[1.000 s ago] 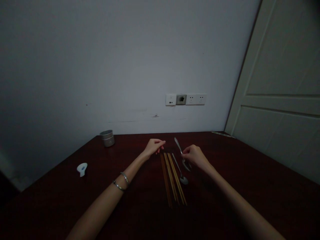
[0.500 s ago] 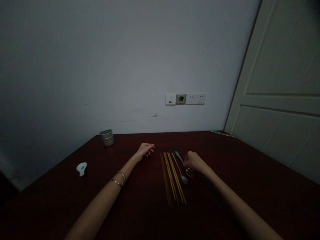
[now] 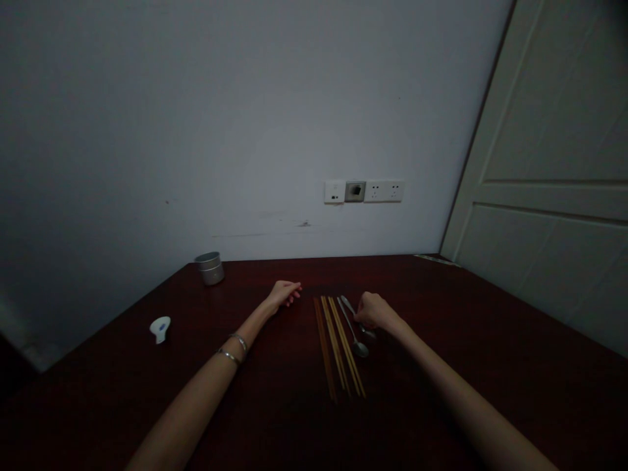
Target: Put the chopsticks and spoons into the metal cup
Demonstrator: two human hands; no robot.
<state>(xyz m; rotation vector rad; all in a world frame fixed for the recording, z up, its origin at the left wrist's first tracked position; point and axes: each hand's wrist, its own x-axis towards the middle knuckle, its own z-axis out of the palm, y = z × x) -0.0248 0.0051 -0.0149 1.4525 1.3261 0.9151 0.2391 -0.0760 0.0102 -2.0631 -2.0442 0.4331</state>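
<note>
Now the second metal utensil (image 3: 347, 304) lies flat to the right of the chopsticks (image 3: 336, 353), where a second ago its handle stuck up at a tilt; its handle end is also closer to theirs, so the cutlery seems to make a tighter row. The right hand (image 3: 373, 310) has its fingers pinched narrow on that utensil's middle, hiding part of it. The left hand (image 3: 284, 294) has moved off to the left of the chopsticks, fingers loosely parted with nothing seen in them.

Counting: six chopsticks, as best I can tell, two dark and four pale; one metal spoon (image 3: 360, 350) between them and the held utensil; one metal cup (image 3: 210, 269) and one white spoon (image 3: 160, 328), both well left of the chopsticks on the desk (image 3: 275, 405); two bangles (image 3: 239, 341) on the left wrist.
</note>
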